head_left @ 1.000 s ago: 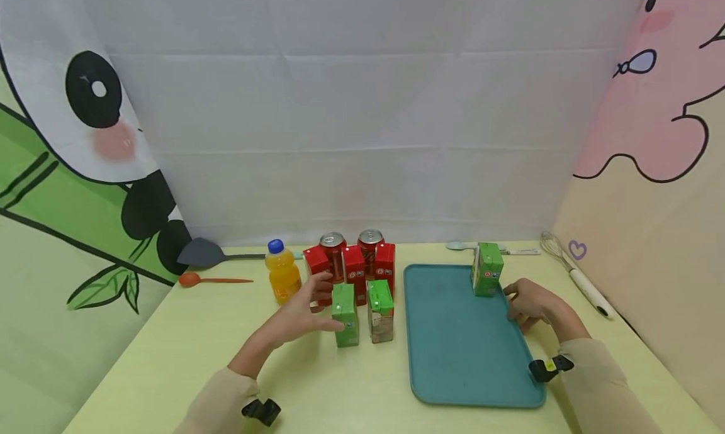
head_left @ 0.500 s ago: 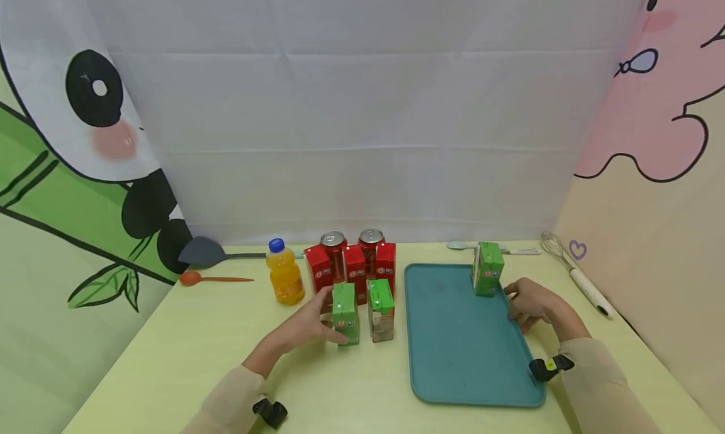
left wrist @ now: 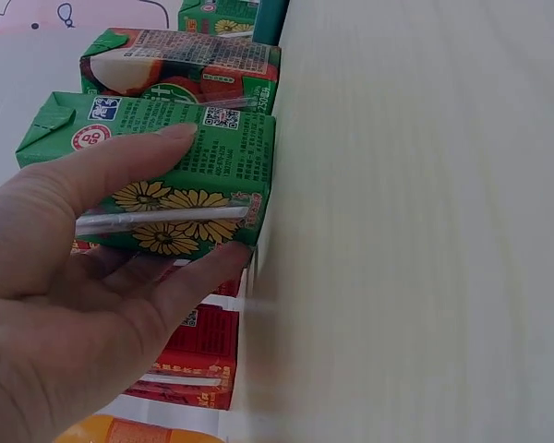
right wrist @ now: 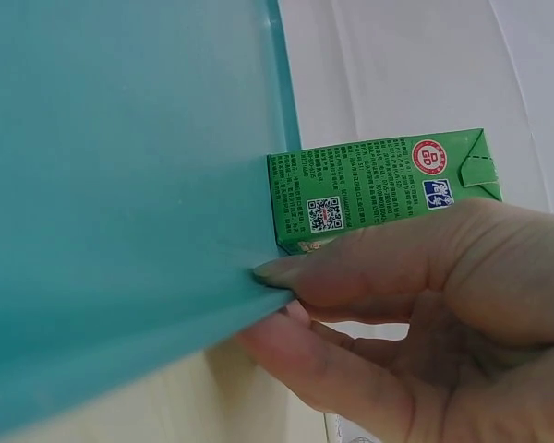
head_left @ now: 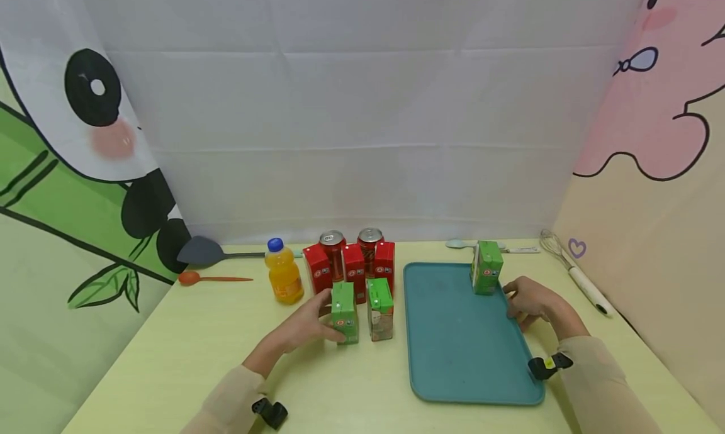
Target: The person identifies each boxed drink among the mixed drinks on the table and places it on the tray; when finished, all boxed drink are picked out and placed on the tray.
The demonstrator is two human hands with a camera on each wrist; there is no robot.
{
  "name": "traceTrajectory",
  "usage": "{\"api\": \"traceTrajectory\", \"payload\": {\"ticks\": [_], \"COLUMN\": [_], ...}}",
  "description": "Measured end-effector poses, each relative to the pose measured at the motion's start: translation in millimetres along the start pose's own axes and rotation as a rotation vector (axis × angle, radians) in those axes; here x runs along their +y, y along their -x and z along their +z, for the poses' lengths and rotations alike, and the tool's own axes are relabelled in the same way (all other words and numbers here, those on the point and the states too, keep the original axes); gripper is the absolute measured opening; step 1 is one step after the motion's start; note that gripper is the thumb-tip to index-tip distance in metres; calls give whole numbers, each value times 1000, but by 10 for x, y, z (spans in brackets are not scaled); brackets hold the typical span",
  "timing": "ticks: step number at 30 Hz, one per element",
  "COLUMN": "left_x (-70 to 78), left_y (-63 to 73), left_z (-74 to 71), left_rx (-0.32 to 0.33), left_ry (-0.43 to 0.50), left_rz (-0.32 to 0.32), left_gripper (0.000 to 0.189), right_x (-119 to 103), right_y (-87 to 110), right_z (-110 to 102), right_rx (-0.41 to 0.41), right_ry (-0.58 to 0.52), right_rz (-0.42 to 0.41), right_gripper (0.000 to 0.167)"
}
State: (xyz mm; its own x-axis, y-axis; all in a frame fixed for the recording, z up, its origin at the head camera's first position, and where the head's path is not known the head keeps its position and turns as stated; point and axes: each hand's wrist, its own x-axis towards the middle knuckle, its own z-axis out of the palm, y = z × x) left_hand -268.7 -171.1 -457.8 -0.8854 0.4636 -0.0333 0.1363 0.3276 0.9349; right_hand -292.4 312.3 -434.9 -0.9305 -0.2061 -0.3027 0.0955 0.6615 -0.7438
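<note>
My left hand (head_left: 303, 324) grips a green juice box (head_left: 345, 314) standing upright on the table. In the left wrist view the thumb (left wrist: 134, 161) lies on its printed face and the fingers are behind and under its straw side. A second green juice box (head_left: 381, 311) stands just to the right. My right hand (head_left: 532, 302) pinches the right rim of the teal tray (head_left: 476, 358), thumb above and fingers below, as the right wrist view shows. Another green juice box (head_left: 487, 269) stands upright in the tray's far right corner, close to that hand.
Several red juice boxes (head_left: 354, 273) stand behind the green ones, with two red cans (head_left: 370, 251) at the back. An orange juice bottle (head_left: 284, 277) is to their left. A spatula (head_left: 204, 253), an orange spoon (head_left: 215, 278) and a whisk (head_left: 578, 277) lie near the table's edges.
My left hand has moved right and slightly down, closing its fingers and thumb around the green juice box. The right hand and the tray have stayed in place.
</note>
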Motion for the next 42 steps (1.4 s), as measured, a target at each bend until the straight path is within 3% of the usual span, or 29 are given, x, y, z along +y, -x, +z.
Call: {"api": "traceTrajectory", "payload": {"ticks": [9,16,26,33,42], "left_x": [-33,-2,124,235,343], "left_y": [7,28,79,117,150], "left_z": [-1,-43,-94,-114,-132], "left_rx": [9,52,81,59,55], "left_ry": [-6,-57,-80,-93,-72], "left_rz": [1,-12,-7,49,61], "left_gripper": [87,86,85,76,73], "right_x": [40,35,43,25,16], "right_y": [-15,-20,-19,-2,4], "right_z": [41,41,43,33,14], "right_rx": [-1,3,4,7,13], "right_ry": [-6,-19,-9,-15,-18], "right_rz": [2,-5,-7,-9,-12], "right_gripper": [66,65,66,65,65]}}
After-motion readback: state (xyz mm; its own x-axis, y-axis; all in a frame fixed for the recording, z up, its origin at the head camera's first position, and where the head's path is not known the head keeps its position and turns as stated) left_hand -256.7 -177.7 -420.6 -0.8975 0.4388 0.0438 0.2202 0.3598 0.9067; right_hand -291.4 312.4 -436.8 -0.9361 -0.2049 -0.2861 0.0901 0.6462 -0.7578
